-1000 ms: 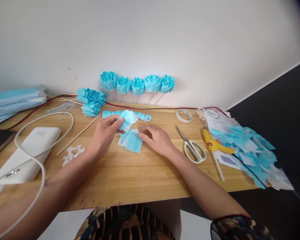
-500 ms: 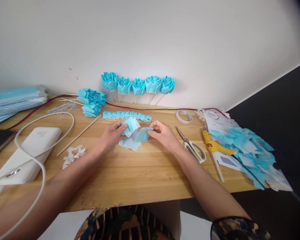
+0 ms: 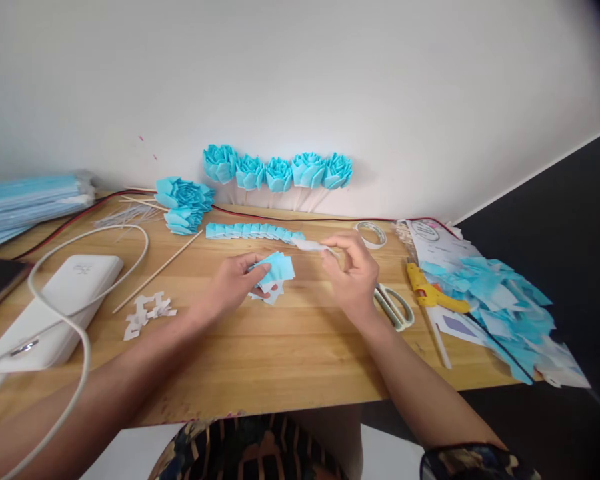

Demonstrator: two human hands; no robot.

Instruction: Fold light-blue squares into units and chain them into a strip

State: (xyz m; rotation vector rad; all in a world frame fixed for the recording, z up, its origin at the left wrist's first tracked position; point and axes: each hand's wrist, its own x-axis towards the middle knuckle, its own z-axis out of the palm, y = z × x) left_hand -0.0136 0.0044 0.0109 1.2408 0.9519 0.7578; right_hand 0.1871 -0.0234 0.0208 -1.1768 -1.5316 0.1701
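Observation:
My left hand [image 3: 235,283] pinches a small fan of blue paper squares [image 3: 279,269] just above the wooden table [image 3: 280,353], with a few loose squares under it. My right hand [image 3: 353,270] is raised to the right of them, thumb and fingers pinched on a thin white strip [image 3: 310,245]. Behind both hands lies a folded blue paper chain [image 3: 253,231]. Five blue paper roses [image 3: 277,171] on sticks lean against the wall, and two more roses [image 3: 183,200] lie to their left.
Scissors [image 3: 393,303], a tape roll [image 3: 370,233], a yellow glue gun [image 3: 433,293] and a heap of blue scraps [image 3: 500,300] lie on the right. On the left are a white power bank [image 3: 60,300] with cable, white scraps [image 3: 147,313], skewers and stacked blue masks [image 3: 25,203].
My right hand let go of the blue squares and rose to the right, pulling a white strip away. My left hand lowered with the blue squares toward the table.

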